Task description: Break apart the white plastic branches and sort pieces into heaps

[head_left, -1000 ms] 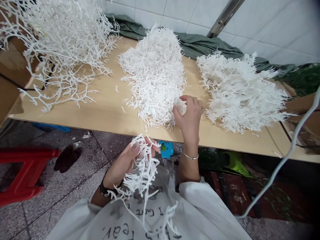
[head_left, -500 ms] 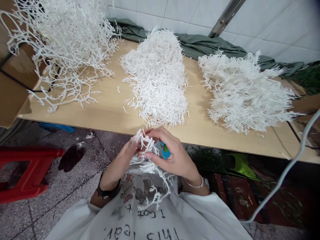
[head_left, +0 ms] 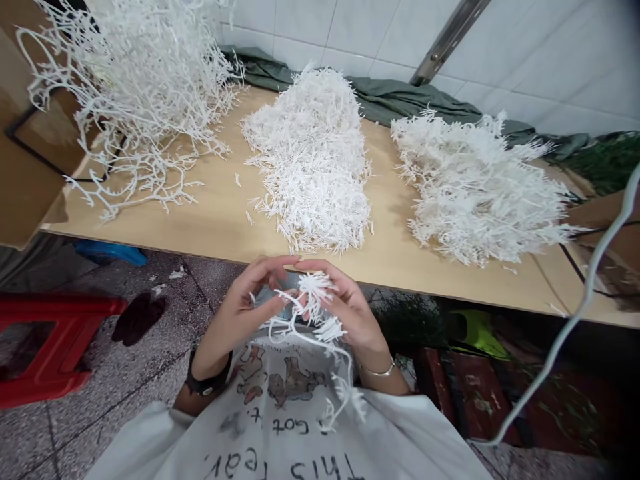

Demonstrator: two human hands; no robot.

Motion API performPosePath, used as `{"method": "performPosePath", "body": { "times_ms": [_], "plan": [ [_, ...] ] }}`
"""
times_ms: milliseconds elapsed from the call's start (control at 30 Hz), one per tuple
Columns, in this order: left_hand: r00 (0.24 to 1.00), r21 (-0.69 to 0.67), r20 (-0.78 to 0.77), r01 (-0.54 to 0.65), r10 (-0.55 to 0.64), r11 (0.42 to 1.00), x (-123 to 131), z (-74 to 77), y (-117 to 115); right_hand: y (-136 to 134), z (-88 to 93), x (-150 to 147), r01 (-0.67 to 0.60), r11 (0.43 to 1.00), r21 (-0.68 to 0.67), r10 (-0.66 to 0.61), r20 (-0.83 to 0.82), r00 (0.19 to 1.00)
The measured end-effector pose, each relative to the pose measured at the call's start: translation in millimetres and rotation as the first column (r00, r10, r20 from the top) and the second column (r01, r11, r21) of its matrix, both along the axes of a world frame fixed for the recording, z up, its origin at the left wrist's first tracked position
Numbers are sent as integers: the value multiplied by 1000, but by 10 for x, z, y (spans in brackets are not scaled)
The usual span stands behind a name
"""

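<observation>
Close to my body, just off the table's front edge, both my hands are at a white artificial branch (head_left: 340, 353) with fine bristly tufts. My right hand (head_left: 353, 310) has its fingers curled round a tuft (head_left: 316, 287). My left hand (head_left: 250, 300) has its thumb against a thin stem beside that tuft, the fingers bent behind it. The lower end of the branch dangles in front of my shirt. On the table, straight ahead, lies a heap of small white tufted pieces (head_left: 315, 160). Parts of my fingers are hidden by the tufts.
A tangle of bare white branches (head_left: 150, 100) stands at the left of the table (head_left: 210, 233). Fuller white sprigs (head_left: 485, 187) are piled at the right. A grey cable (head_left: 560, 347) hangs at the right; a red stool (head_left: 55, 347) stands on the floor at the left.
The branch has turned and shifted right, so a tuft now faces up by my right fingers. My left hand has moved slightly off the tuft to the stem; the view has shifted a little.
</observation>
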State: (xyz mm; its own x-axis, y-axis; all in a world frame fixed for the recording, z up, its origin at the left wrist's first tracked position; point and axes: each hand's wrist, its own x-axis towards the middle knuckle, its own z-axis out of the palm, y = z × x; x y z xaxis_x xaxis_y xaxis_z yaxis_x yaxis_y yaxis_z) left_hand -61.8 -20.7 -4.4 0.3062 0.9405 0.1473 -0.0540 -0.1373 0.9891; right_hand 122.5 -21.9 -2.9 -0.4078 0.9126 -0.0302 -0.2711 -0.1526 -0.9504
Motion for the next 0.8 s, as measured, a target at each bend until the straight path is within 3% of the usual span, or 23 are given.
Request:
{"method": "performPosePath", "body": {
  "times_ms": [100, 233, 333, 467, 533, 633, 700, 800],
  "plan": [
    [992, 163, -65, -100, 112, 982, 91, -4, -5, -37, -56, -110, 91, 994, -56, -96, -74, 993],
    [972, 241, 8, -230, 235, 943, 190, -23, -59, -74, -148, -237, 253, 967, -22, -254, -40, 966],
    [966, 337, -5, -241, 258, 910, 218, -52, -91, -73, -204, -305, 345, 937, 45, -345, -6, 938],
    [907, 396, -167, -298, 387, 869, 210, -77, -61, -73, -246, -331, 396, 888, 234, -429, 113, 896],
    [887, 426, -187, -314, 422, 849, 197, -79, -25, -78, -248, -312, 356, 837, 416, -467, 205, 860],
    [886, 444, -191, -306, 423, 842, 174, -83, 28, -53, -215, -263, 174, 706, 687, -520, 335, 786],
    [884, 444, -203, -300, 421, 844, 156, -89, 54, 1, -169, -230, 65, 652, 756, -560, 422, 713],
    [886, 446, -236, -266, 399, 855, 131, -89, 75, 112, -90, -196, 8, 644, 765, -624, 519, 583]
  ]
}}
